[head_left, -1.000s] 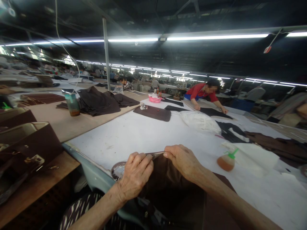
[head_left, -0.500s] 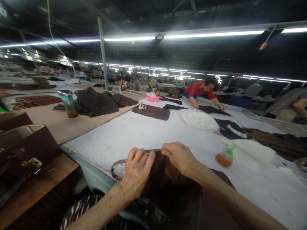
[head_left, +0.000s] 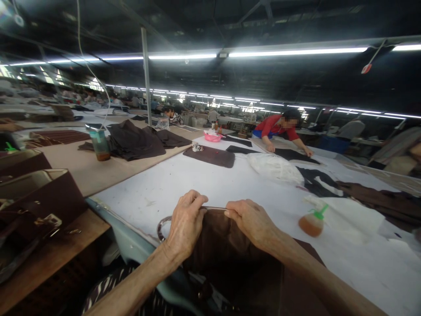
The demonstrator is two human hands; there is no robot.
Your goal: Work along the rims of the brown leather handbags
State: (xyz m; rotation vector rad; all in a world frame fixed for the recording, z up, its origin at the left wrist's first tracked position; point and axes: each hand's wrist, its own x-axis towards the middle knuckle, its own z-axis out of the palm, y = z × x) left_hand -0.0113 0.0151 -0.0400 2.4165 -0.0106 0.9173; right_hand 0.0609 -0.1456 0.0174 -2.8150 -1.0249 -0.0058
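A dark brown bag (head_left: 226, 250) stands at the near edge of the white table, its opening towards me and its inside in shadow. My left hand (head_left: 188, 221) pinches the top edge of the bag on the left. On the right, my right hand (head_left: 251, 220) is closed on the same edge between thumb and bent fingers. A short stretch of rim shows between the two hands. Beside my left wrist, a curved handle in clear wrapping (head_left: 160, 229) rests on the table, partly hidden. Metal fittings show dimly lower in the bag.
A squeeze bottle of amber liquid (head_left: 311, 224) stands to the right. Ahead are a brown panel (head_left: 210, 156), a white plastic bag (head_left: 276, 167) and a pink basket (head_left: 213, 137). Brown bags (head_left: 62, 193) sit on a wooden surface at left. A person in red (head_left: 278, 125) works across the table.
The fingers of my left hand have lifted and shifted along the rim, with the thumb now showing. My right hand keeps its pinch. The view has moved slightly.
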